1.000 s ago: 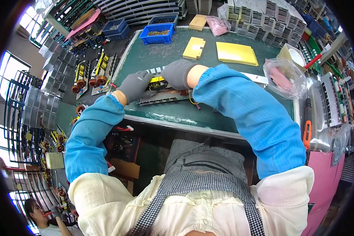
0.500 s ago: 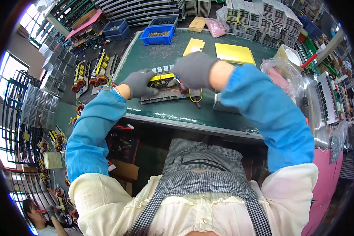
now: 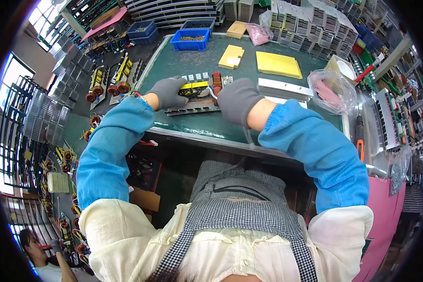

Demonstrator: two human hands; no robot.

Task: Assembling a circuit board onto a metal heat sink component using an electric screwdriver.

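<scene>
Head camera: the left hand [image 3: 170, 92] has its gloved fingers bent at the left end of a circuit assembly [image 3: 195, 110]; they touch it, but from where I stand I can't tell how tightly they close. The right hand [image 3: 239, 99] is at the other end, just beside a red-brown coil [image 3: 216, 82]; its own back hides its fingers, so how far they are open, and whether they have hold of anything, I can't say. The assembly lies on the green bench [image 3: 192, 129] between the two hands.

Half a second ago the right hand covered much of that coil; now the coil stands in plain sight. The silver strips [image 3: 285, 88] past that wrist, mostly hidden by the sleeve then, show clearly too.

Counting outward: one yellow block [image 3: 195, 85] on the assembly, two blue sleeves [image 3: 113, 145] on the arms, one small yellow plate [image 3: 231, 57] and one pile of yellow sheets [image 3: 278, 65] farther back. One bright blue bin [image 3: 190, 44] of small parts sits at the far edge. To the left lie two similar boards [image 3: 122, 77] with coils; to the right, one clear bag [image 3: 331, 91] with pink contents and one orange-handled tool [image 3: 360, 148].
</scene>
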